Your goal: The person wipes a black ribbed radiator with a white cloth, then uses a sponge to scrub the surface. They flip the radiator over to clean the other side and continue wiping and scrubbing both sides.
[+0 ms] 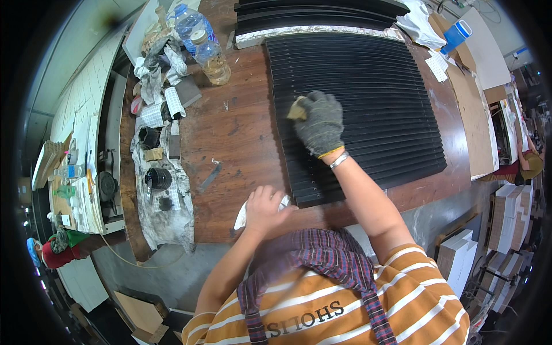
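A row of black slats [379, 115] lies side by side on the brown wooden table [213, 123] before me. My right hand [323, 123], in a grey knit glove, is closed around a small tan sponge-like pad [297, 109] and rests over the left part of the slats. Its exact kind is hard to make out, as the fingers cover much of it. Bare, my left hand [265, 208] sits at the table's near edge by the slats' near left corner. Its fingers are curled over a crumpled white cloth [241, 217], partly hidden beneath the palm.
More black slats [322, 14] are stacked at the far side. Clear plastic bottles [211, 63] stand far left, near crumpled rags [152, 75]. A stained sheet [167, 213] carries a black jar [158, 179] and a tan block [153, 154]. A blue-capped container [456, 35] is far right.
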Motion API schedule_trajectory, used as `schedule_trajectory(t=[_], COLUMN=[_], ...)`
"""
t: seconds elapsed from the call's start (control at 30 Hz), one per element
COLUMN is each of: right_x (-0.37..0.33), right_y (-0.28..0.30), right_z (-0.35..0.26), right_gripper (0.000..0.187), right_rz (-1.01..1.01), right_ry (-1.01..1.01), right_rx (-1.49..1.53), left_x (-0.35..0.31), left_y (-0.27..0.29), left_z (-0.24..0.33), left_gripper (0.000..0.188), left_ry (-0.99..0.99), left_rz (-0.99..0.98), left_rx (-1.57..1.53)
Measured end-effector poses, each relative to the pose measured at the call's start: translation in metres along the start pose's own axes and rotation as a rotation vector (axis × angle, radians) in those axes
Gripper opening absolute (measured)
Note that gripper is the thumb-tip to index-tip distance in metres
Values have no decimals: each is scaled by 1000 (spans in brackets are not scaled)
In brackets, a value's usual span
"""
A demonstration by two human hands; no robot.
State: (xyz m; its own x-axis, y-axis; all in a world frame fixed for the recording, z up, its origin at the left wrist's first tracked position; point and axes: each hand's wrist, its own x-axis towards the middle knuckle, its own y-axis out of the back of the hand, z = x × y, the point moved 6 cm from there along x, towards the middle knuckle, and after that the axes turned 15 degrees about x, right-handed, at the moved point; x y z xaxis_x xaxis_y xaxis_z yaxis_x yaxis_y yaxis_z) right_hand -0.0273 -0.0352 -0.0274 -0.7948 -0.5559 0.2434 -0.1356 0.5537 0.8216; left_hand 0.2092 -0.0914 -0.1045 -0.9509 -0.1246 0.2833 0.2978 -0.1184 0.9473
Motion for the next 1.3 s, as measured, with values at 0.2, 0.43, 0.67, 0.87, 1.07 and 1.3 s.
schedule_trajectory(t=[0.2, 0.43, 0.67, 0.87, 1.07, 1.3], right_x=[-7, -36, -61, -87, -104, -120], right_y=[-2, 13, 88, 12, 44, 147], right_z=[-25, 32, 116, -6, 50, 232], right_gripper=[33, 41, 37, 31, 41, 46], right_rz=[44, 206, 420, 229, 260, 428], right_ry=[209, 111, -249, 147, -75, -223], right_rx=[135, 58, -176, 155, 118, -138], left_x=[-1, 0, -2, -3, -3, -2], left_y=[-1, 0, -1, -8, -6, -3], left_z=[1, 1, 0, 1, 3, 5], left_gripper=[45, 45, 45, 46, 46, 44], left_ry=[-18, -22, -25, -59, -61, -25], left_rz=[0, 18, 9, -20, 25, 16], left_rx=[19, -7, -6, 13, 31, 37])
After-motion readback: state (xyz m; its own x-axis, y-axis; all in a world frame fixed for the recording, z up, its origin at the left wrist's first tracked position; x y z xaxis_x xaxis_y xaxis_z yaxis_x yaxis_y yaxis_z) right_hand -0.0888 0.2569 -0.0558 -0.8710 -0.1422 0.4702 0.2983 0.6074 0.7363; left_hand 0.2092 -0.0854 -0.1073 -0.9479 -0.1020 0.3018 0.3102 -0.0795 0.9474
